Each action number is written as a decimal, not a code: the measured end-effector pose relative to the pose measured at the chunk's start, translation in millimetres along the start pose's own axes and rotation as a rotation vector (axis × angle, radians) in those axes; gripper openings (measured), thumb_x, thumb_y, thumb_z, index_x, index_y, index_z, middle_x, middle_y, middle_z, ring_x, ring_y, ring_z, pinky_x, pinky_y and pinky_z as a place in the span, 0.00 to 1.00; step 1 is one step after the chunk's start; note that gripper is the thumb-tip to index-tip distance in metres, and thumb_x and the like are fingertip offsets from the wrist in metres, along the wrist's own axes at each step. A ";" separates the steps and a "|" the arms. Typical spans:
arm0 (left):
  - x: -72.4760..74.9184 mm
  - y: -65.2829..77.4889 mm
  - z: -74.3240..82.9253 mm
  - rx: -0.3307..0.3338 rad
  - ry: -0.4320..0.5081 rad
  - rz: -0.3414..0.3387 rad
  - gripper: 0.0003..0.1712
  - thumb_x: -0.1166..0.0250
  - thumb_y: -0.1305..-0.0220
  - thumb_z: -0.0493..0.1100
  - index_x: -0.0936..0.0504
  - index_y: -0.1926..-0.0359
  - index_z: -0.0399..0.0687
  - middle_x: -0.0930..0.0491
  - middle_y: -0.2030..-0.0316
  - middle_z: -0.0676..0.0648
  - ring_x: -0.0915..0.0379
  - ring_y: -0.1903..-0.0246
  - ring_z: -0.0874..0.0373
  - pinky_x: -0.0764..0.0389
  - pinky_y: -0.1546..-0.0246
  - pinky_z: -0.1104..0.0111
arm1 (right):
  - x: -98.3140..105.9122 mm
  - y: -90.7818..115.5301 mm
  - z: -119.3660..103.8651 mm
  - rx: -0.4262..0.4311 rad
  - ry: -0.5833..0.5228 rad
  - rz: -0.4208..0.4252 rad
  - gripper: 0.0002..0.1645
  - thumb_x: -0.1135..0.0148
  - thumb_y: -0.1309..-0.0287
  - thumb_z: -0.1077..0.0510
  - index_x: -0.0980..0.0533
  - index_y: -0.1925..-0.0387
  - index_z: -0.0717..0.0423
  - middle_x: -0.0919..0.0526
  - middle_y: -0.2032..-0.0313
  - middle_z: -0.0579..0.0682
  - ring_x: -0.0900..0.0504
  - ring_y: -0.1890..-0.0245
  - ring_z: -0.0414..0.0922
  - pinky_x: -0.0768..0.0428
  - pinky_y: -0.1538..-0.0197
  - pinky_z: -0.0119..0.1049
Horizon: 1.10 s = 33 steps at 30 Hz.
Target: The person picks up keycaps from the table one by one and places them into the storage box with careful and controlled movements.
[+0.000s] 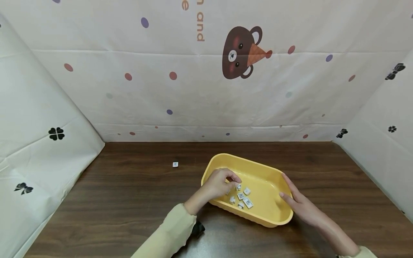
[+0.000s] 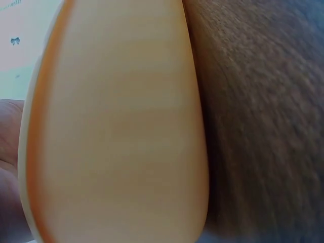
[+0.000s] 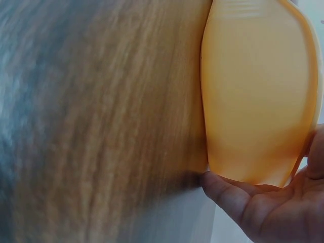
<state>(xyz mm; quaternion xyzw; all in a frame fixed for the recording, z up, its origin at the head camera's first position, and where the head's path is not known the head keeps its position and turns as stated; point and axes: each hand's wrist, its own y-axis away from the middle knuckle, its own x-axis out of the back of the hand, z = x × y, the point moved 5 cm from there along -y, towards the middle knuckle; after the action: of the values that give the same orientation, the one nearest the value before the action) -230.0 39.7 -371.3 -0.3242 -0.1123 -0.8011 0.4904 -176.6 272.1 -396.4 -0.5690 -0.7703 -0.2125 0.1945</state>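
Observation:
A yellow plastic basin (image 1: 258,211) stands at a slant on the table, with several small white block-like pieces (image 1: 247,202) inside, some with a grey mark on one face. Reaching over its left side, my left hand (image 1: 220,182) has its fingers bent and its thumb and fingertips at one small white piece (image 1: 238,187). My right hand (image 1: 300,202) holds the basin's right end, thumb over the rim and fingers along the outer wall. In the right wrist view, a finger of that hand (image 3: 273,212) reaches under the basin's end. The basin's wall (image 2: 121,121) fills much of the left wrist view.
One more small white piece (image 1: 175,164) lies on the dark wooden table (image 1: 129,200), left of the basin. A black object (image 1: 197,228) shows beneath the left sleeve. White printed sheets (image 1: 193,96) enclose the table's back and sides.

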 end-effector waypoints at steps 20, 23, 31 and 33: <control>-12.6 -0.9 6.0 -0.009 -0.181 -0.097 0.12 0.40 0.47 0.30 0.15 0.65 0.47 0.18 0.68 0.55 0.29 0.69 0.69 0.30 0.69 0.79 | 0.4 -0.1 -1.2 -0.021 -0.009 -0.025 0.42 0.56 0.33 0.50 0.68 0.29 0.47 0.67 0.31 0.64 0.64 0.35 0.63 0.53 0.55 0.07; -13.3 0.1 8.6 -0.017 -0.254 -0.102 0.12 0.41 0.44 0.32 0.15 0.62 0.49 0.18 0.65 0.55 0.28 0.65 0.66 0.29 0.66 0.77 | 0.3 -0.3 -0.9 -0.006 -0.010 -0.020 0.41 0.56 0.33 0.50 0.67 0.29 0.47 0.67 0.31 0.64 0.64 0.35 0.63 0.53 0.55 0.07; -16.3 5.9 17.7 -0.149 -0.642 -0.099 0.15 0.45 0.36 0.40 0.21 0.50 0.52 0.23 0.49 0.53 0.30 0.47 0.59 0.30 0.49 0.70 | -0.3 0.2 0.0 0.018 -0.015 -0.010 0.41 0.55 0.33 0.51 0.67 0.29 0.47 0.67 0.31 0.64 0.64 0.35 0.63 0.53 0.55 0.07; -17.3 8.1 19.3 -0.186 -0.711 -0.100 0.16 0.46 0.35 0.43 0.22 0.47 0.52 0.25 0.47 0.52 0.32 0.45 0.58 0.32 0.45 0.66 | -0.2 0.3 -0.3 0.024 -0.011 -0.008 0.41 0.55 0.33 0.51 0.67 0.29 0.46 0.66 0.31 0.64 0.63 0.35 0.63 0.53 0.55 0.07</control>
<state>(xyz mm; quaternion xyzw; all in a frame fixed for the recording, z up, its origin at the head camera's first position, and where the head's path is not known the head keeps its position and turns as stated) -209.8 57.6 -368.6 -0.6196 -0.2182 -0.6682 0.3494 -176.3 271.9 -396.2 -0.5647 -0.7761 -0.2009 0.1961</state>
